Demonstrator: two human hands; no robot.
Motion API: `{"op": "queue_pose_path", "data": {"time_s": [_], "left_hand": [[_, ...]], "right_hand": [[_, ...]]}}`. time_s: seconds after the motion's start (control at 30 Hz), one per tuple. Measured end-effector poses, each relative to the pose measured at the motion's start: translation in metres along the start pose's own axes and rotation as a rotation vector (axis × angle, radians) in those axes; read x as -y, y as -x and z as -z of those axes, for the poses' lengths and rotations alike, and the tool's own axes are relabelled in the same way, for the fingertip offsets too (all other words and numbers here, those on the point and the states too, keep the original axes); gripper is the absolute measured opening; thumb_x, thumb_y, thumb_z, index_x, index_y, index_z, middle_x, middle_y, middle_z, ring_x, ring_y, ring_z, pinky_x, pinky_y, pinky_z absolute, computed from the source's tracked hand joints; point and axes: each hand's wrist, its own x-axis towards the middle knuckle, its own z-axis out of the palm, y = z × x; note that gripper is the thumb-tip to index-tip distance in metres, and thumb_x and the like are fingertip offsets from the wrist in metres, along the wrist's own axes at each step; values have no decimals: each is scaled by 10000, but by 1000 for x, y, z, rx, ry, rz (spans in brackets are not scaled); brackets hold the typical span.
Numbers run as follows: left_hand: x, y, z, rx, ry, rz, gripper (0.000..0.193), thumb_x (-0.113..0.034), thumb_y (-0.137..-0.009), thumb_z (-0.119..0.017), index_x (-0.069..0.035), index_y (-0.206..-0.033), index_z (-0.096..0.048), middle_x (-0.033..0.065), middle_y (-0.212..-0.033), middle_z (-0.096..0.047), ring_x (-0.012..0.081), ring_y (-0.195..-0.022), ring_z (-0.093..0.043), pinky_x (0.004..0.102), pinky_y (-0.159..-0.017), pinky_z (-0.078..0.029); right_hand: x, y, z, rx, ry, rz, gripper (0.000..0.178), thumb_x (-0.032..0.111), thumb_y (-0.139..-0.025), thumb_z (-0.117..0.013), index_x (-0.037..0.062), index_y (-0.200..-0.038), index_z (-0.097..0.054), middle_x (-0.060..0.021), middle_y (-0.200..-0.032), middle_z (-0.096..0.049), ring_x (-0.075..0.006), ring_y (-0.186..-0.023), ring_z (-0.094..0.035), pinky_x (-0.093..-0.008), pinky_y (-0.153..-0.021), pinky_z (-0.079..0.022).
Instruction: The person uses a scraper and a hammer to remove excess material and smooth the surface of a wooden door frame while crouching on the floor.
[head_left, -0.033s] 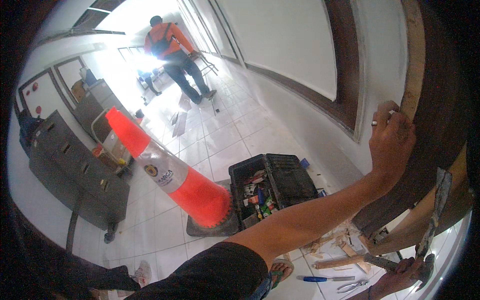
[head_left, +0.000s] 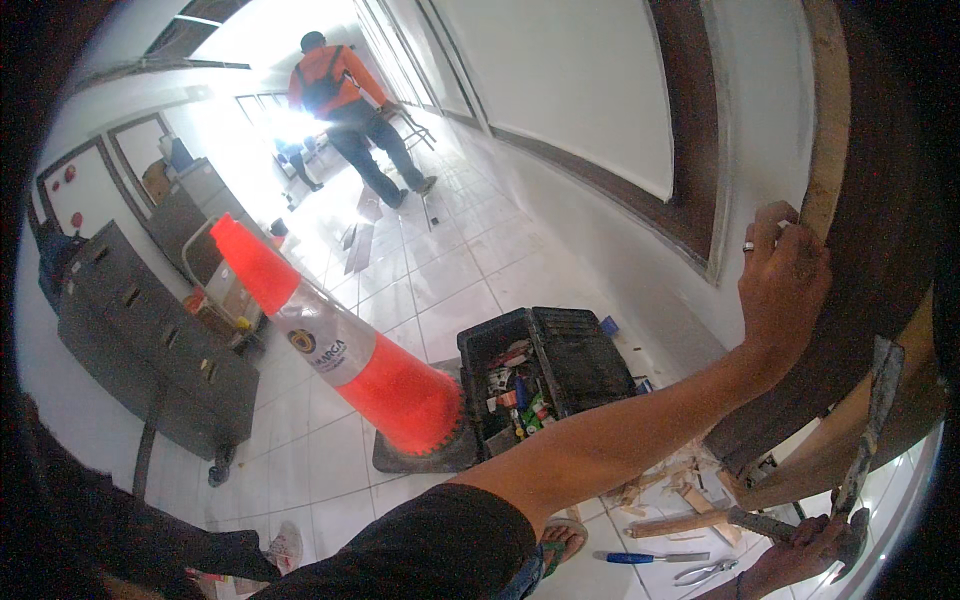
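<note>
Two hands were on the job. The left hand (head_left: 785, 275) reached up to the far right, arm nearly straight, fingers hooked over the edge of the dark door frame (head_left: 885, 230). The right hand (head_left: 800, 555) sat low at the near right, closed round a flat metal bar (head_left: 878, 400) standing up along the frame. This looked like prying at the frame; a next move would need the bar's tip seated and the left hand bracing.
</note>
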Motion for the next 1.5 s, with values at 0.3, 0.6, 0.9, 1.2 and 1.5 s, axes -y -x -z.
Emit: {"op": "queue_pose_path", "data": {"time_s": [0.3, 0.6, 0.9, 1.2, 1.5], "left_hand": [[11, 5, 1, 35, 72, -50, 180, -73, -809, -630, -20, -933, -510, 165, -1146, -461, 403, -987, -519, 493, -792, -469], [12, -5, 7, -34, 30, -205, 221, -70, -818, -636, -20, -996, -515, 178, -1161, -454, 398, -1020, -489, 498, -825, -423], [-3, -17, 3, -18, -35, -178, 307, -72, -740, -692, -29, -1001, -535, 171, -1148, -473, 380, -1003, -513, 488, -810, -442], [-9, -14, 3, -103, 89, -26, 217, -94, -745, -685, -14, -899, -555, 160, -1074, -524, 376, -987, -512, 469, -808, -452], [0, -18, -2, -113, 79, -109, 119, -81, -824, -620, -32, -928, -587, 135, -997, -568, 268, -925, -570, 388, -771, -477]], "right_hand": [[9, 12, -21, -176, 47, 2, 349, 303, -906, -615, -9, -1060, -583, -4, -697, -433, -58, -564, -372, -195, -472, -288], [5, 13, -18, -67, 55, 18, 321, 290, -912, -601, 1, -1050, -575, -9, -730, -425, -53, -573, -366, -182, -487, -291], [-5, 3, -8, -25, -31, -36, 264, 262, -920, -596, 9, -987, -569, 16, -665, -382, -50, -537, -311, -198, -470, -233], [-21, -2, 10, 72, -25, -57, 344, 250, -919, -574, -13, -1141, -575, -58, -786, -515, -90, -581, -433, -171, -500, -304], [-20, 20, -13, -76, 20, 258, 189, 151, -885, -626, 9, -996, -567, -93, -895, -603, -116, -651, -540, -196, -488, -395]]}}
